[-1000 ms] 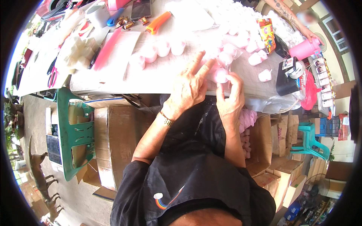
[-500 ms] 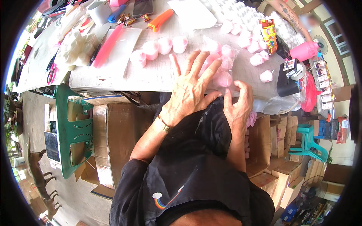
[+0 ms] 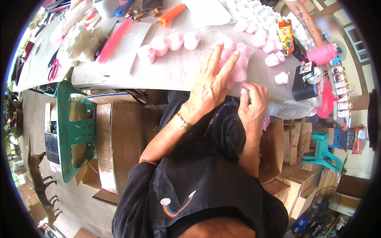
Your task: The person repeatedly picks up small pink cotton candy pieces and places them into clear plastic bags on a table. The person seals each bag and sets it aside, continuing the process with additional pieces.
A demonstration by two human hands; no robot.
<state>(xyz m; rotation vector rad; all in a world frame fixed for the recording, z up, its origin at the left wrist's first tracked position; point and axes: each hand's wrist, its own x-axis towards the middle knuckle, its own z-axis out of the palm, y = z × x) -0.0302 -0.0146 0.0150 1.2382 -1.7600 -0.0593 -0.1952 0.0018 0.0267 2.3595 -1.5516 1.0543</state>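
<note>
A clear plastic bag (image 3: 247, 51) filled with small pink candles (image 3: 239, 74) lies near the table's front edge. My left hand (image 3: 208, 93) rests over the bag's left side, its fingers stretched out and holding nothing. At the bag's near end is my right hand (image 3: 256, 105), fingers curled in with the thumb against them; they appear to pinch the bag's edge, which is partly hidden. Left of the bag stands a short row of loose pink candles (image 3: 176, 41). More pink candles (image 3: 274, 59) are to its right, one lying apart from the others.
An orange-handled cutter (image 3: 171, 16), a pink strip (image 3: 115, 41) and scissors (image 3: 53, 70) lie at the left. At the right are a tape roll (image 3: 315, 75), a snack packet (image 3: 285, 35) and a pink bottle (image 3: 321, 54). Another person's arm (image 3: 304, 20) reaches in at the far right.
My left hand has slid right, farther over the bag, with its fingers closer together. My right hand's fingers have curled in. The view has shifted slightly.
</note>
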